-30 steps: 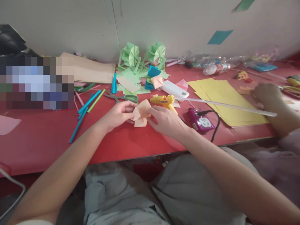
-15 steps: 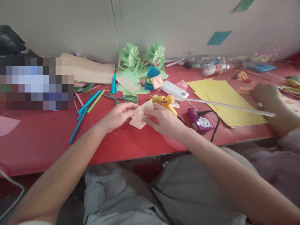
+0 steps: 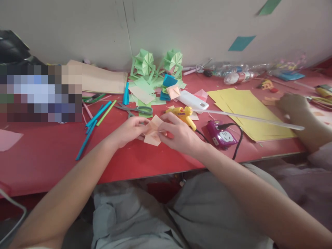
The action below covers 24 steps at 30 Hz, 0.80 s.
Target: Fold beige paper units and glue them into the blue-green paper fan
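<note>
Loose grey trousers (image 3: 220,207), creased; bare forearms (image 3: 75,180), bare left hand (image 3: 129,132), bare right hand (image 3: 182,134)

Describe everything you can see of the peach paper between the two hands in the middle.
The peach paper looks thin and matte, creased and partly folded, with angular flaps above and below. It sits at a slant over the red table, near the front edge; whether it touches the surface is unclear. The left hand grips one side, the right hand the other, hiding parts of it.
</note>
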Tool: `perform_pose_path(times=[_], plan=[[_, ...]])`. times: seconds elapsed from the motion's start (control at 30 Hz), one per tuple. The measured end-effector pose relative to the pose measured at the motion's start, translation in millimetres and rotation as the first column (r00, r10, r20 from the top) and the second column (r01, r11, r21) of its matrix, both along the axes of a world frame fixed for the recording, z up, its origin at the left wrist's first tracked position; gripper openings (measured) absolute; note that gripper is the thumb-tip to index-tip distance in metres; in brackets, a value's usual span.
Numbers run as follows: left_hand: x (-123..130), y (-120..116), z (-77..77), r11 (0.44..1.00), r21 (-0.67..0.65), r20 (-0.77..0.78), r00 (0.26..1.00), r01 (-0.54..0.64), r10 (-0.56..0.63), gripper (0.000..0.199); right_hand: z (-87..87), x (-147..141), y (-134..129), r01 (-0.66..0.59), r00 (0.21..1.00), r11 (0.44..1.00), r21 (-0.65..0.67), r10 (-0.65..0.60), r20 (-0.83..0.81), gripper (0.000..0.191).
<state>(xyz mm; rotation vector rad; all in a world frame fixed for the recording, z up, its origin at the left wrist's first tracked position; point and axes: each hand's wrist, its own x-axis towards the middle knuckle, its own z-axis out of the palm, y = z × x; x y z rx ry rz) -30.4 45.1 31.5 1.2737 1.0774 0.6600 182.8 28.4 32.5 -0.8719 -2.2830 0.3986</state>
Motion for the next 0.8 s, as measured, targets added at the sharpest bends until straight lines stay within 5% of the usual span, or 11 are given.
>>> perform_pose_path(times=[0.17,0.6,0.8], plan=[[-1.3,-0.4,-2.4,0.99,0.131,-0.069,0.997,0.045,-0.037,0.024,-1.0,-2.0,-3.2,0.012,0.996,0.998,0.063,-0.018,0.092,0.016],[2.6,0.0,0.3,0.997,0.012,0.06,0.995,-0.075,0.074,0.036,-5.6,-4.7,-4.3,0.045,0.95,0.998,0.04,-0.055,0.309,0.049],[3.6,-0.3,-1.9,0.993,0.093,0.011,0.997,-0.075,0.074,0.043,1.2,-3.9,-4.9,0.05,0.963,0.999,-0.012,-0.045,0.267,0.026]])
